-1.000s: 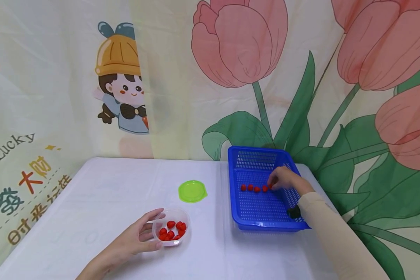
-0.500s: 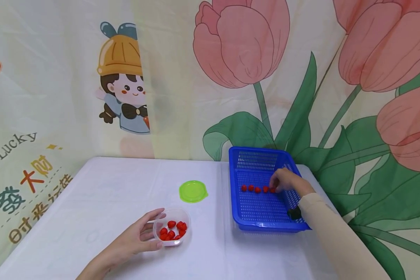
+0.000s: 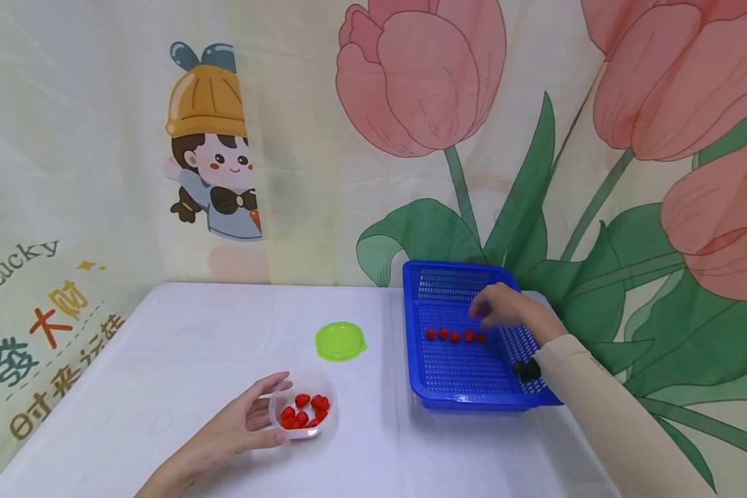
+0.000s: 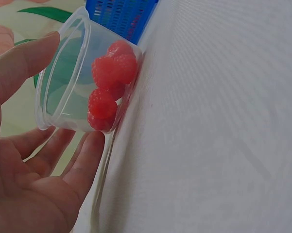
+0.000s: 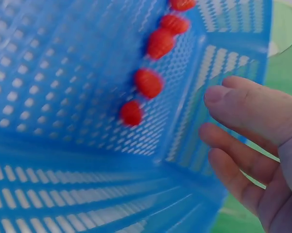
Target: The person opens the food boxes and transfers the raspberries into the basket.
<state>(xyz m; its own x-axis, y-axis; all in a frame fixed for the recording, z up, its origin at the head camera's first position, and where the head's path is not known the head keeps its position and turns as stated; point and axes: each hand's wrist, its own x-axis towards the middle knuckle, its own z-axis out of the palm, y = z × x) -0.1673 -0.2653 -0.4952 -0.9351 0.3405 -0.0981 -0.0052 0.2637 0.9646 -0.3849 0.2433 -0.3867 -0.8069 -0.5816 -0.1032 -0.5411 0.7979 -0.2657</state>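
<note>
My left hand (image 3: 233, 425) holds a small clear plastic tub (image 3: 305, 434) on the table, thumb on one side and fingers on the other. Several raspberries (image 4: 107, 73) lie in the bottom of that tub. Over the blue plastic basket (image 3: 454, 399) at the right, my right hand (image 3: 505, 306) hovers with loosely bent fingers and holds nothing. Below it, a row of several raspberries (image 3: 455, 337) runs across the basket floor. In the right wrist view the thumb and fingers are apart, clear of the nearest raspberry (image 5: 131, 113).
A bright green lid (image 3: 340, 342) lies flat on the white table (image 3: 224, 332) between the tub and the basket. Behind the table hangs a printed curtain (image 3: 311, 138) with tulips. The basket has raised, slotted walls.
My right hand has let go of the raspberry at the right end of the row and lifted up and away from it. The left hand and tub stay in place.
</note>
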